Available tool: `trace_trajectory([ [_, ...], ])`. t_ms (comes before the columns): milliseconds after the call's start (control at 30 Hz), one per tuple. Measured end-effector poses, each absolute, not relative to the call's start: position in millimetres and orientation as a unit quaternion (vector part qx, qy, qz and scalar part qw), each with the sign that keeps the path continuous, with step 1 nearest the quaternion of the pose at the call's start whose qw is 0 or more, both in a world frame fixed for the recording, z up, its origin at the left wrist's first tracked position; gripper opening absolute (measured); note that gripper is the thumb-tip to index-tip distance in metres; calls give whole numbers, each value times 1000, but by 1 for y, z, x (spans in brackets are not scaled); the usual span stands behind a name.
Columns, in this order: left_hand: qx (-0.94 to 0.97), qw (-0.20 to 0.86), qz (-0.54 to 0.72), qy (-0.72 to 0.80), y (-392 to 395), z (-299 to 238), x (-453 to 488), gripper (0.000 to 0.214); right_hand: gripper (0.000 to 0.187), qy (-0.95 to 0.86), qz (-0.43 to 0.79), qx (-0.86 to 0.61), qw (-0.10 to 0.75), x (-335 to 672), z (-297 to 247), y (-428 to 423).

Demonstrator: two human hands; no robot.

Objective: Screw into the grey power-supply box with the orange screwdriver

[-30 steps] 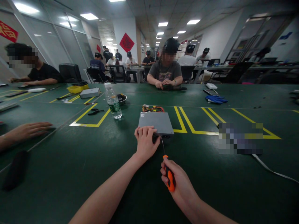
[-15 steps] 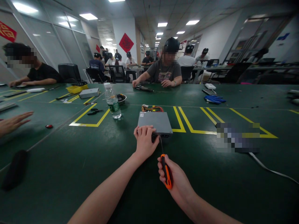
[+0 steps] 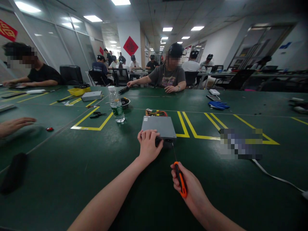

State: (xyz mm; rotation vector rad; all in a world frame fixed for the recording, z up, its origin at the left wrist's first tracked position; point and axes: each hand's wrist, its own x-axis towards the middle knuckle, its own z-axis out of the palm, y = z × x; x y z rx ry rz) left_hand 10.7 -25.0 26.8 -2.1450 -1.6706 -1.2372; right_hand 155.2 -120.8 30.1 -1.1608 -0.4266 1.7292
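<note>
A grey metal computer power supply (image 3: 166, 126) lies on the green table (image 3: 115, 199) in front of me, with a bundle of coloured cables (image 3: 157, 113) at its far side. My left hand (image 3: 149, 146) grips its near left edge, the fingers over the top and the thumb at the front face. In my right hand (image 3: 191, 184) is a screwdriver (image 3: 180, 179) with an orange and black handle. Its thin shaft points up toward the near right corner of the power supply. Whether the tip touches the case I cannot tell.
A water bottle (image 3: 117, 109) stands to the left, beside a round bowl (image 3: 126, 102). Blue gloves (image 3: 218, 105) lie at the right, beyond a blurred-out object with a white cable (image 3: 269, 174). Another person's hand (image 3: 18, 126) is at the left edge. A co-worker (image 3: 168, 73) sits opposite.
My right hand has moved the screwdriver to the right and slightly down, toward the case's right corner. My left hand keeps its grip. The co-worker opposite has moved a dark tool leftward.
</note>
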Motion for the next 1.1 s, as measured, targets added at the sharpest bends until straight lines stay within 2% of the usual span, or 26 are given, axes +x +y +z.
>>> trace_trajectory([
  [500, -720, 75, -408, -556, -25, 26, 10, 22, 32, -177, 707, -466, 502, 158, 27, -117],
  [700, -718, 77, -407, -559, -25, 25, 10, 22, 38, -189, 672, -479, 532, 156, 32, -118],
  [967, -719, 78, -406, -559, -25, 25, 9, 21, 29, -124, 713, -471, 504, 158, 34, -121],
  [1100, -719, 79, -405, -559, -24, 25, 9, 21, 29, -127, 713, -452, 521, 159, 34, -119],
])
